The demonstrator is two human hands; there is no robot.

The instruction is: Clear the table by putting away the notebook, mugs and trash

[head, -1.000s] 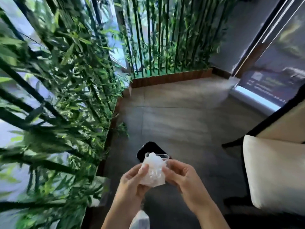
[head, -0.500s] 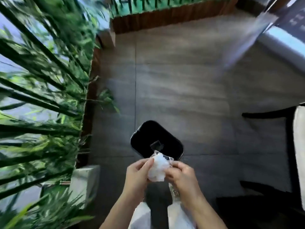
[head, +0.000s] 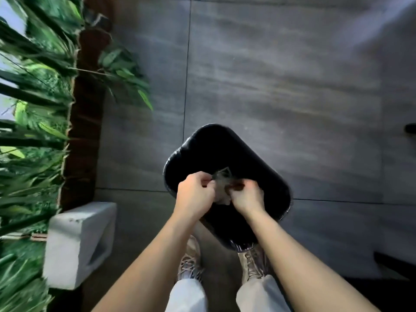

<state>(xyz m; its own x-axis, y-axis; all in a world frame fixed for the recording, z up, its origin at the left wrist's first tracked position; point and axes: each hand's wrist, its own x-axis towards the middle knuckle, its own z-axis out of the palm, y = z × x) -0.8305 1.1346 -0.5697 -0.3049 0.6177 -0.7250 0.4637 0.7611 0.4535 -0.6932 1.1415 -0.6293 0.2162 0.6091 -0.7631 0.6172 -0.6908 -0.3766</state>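
Head view, looking straight down. Both hands are held out over the open mouth of a black bin (head: 227, 154) standing on the grey tiled floor (head: 281, 75).

Left hand (head: 194, 194): fingers curled in narrow, pinching the left edge of a piece of trash (head: 221, 180), a clear, crinkled wrapper with something pale bunched in it.

Right hand (head: 246, 195): fingers likewise curled in tight, pinching the right edge of the same trash.

The trash sits between the two sets of fingertips, touching both, with a clear corner poking up above the knuckles and a pale part showing below, in the gap between the hands. It hangs above the bin's dark interior and is not inside it. Detail is blurred; what the wrapper contains cannot be told.

Below the forearms: two laced tan shoes (head: 190, 262) and pale trouser legs (head: 186, 296), toes close to the near rim of the bin.

Left side: green plants (head: 29, 109) behind a brown wooden edging (head: 83, 131), and a grey concrete block (head: 78, 242) on the floor beside them, well apart from the bin.
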